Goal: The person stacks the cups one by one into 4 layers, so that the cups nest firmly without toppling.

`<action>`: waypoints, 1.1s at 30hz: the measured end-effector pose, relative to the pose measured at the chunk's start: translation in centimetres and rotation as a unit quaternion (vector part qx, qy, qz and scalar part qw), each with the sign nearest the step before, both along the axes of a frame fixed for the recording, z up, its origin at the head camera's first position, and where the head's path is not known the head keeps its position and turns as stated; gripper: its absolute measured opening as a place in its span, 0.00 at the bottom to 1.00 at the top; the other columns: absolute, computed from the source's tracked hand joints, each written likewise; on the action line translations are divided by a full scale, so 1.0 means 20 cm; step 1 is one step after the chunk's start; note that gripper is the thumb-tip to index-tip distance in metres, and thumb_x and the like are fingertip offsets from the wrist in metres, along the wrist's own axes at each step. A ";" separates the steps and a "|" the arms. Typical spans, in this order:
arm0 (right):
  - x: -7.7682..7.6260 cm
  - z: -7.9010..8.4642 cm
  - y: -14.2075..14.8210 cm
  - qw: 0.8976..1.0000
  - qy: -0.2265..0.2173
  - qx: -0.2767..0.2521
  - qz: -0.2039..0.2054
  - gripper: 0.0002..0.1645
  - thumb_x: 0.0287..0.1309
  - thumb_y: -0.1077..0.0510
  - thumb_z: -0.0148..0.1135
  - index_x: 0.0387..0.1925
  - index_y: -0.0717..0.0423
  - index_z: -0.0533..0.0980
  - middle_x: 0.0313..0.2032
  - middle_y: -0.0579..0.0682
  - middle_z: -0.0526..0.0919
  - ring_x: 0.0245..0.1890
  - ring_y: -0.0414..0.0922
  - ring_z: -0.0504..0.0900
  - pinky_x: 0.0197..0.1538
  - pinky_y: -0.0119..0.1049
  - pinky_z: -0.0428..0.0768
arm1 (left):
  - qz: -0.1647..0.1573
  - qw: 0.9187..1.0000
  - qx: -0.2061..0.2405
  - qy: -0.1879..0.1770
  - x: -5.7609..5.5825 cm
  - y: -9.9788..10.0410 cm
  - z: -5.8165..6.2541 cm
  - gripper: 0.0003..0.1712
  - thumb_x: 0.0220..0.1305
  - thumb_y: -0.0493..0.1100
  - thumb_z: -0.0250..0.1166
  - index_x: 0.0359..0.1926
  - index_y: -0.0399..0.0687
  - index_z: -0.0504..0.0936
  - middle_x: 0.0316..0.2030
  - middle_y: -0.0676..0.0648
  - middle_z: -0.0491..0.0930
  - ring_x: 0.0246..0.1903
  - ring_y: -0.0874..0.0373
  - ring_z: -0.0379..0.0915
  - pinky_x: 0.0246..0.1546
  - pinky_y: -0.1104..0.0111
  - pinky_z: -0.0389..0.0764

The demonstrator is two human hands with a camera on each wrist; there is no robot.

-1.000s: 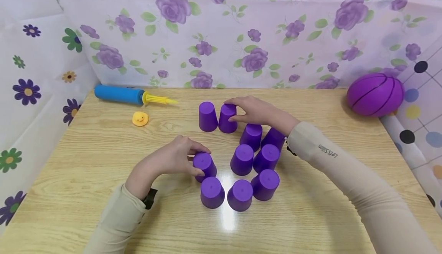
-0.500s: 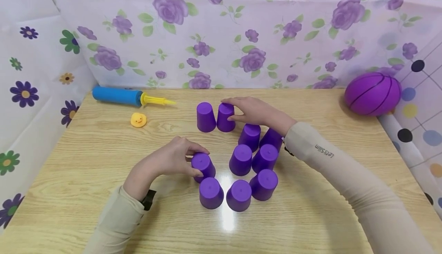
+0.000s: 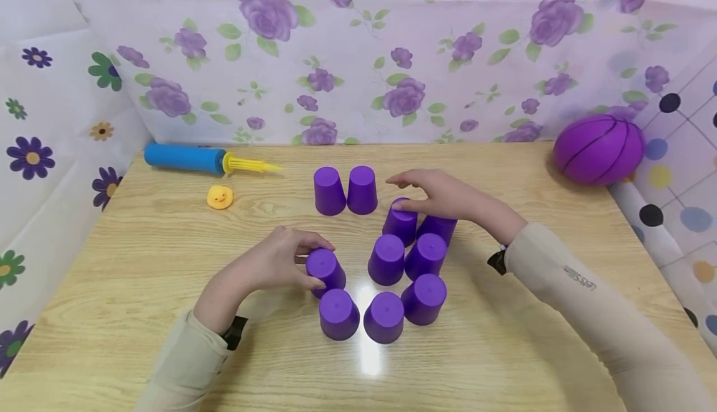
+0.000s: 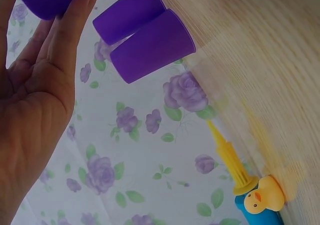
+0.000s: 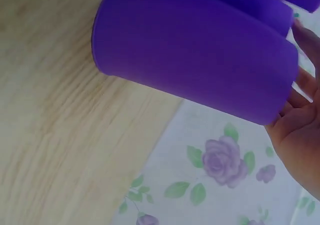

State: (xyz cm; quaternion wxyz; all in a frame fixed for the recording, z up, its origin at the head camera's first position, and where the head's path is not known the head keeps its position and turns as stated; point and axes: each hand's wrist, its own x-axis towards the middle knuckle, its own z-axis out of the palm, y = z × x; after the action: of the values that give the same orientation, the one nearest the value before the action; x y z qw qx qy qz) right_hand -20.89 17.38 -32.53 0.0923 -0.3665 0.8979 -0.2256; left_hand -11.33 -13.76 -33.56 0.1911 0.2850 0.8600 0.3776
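Several purple plastic cups stand upside down on the wooden table. My left hand [image 3: 271, 261] grips the left cup [image 3: 325, 267] between thumb and fingers; a front cup [image 3: 338, 315] stands close by it. My right hand [image 3: 445, 195] is spread above the far side of the group, its thumb across the top of a purple cup [image 3: 400, 225]; whether it touches is not clear. Two back cups, a left one [image 3: 329, 193] and a right one [image 3: 362, 191], stand side by side, free of both hands. A near cup [image 5: 195, 60] hides part of the right fingers in the right wrist view.
A blue hand pump [image 3: 185, 158] with a yellow nozzle lies at the back left, and a yellow rubber duck [image 3: 220, 196] sits in front of it. A purple ball [image 3: 599, 150] rests at the back right corner. A floral sheet [image 3: 358, 57] hangs behind the table.
My right hand has let go of the right back cup and moved right and toward me, over another cup. My left hand keeps its grip. The head view has shifted slightly.
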 end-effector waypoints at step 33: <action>0.13 0.00 0.00 0.998 -0.031 -0.035 -0.030 0.24 0.51 0.55 0.69 0.52 0.54 0.78 0.51 0.51 0.81 0.54 0.47 0.77 0.57 0.40 0.75 | 0.160 0.978 0.098 0.086 0.04 0.01 0.06 0.30 0.41 0.46 0.78 0.48 0.43 0.81 0.44 0.48 0.79 0.46 0.53 0.77 0.44 0.70 0.81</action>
State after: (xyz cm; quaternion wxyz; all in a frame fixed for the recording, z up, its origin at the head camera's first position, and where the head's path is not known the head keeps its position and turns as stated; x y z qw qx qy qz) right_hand -18.36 17.35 -32.62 0.1004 -0.3349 0.8968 -0.2710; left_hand -10.60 -13.66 -32.39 0.0244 0.1925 0.8664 0.4602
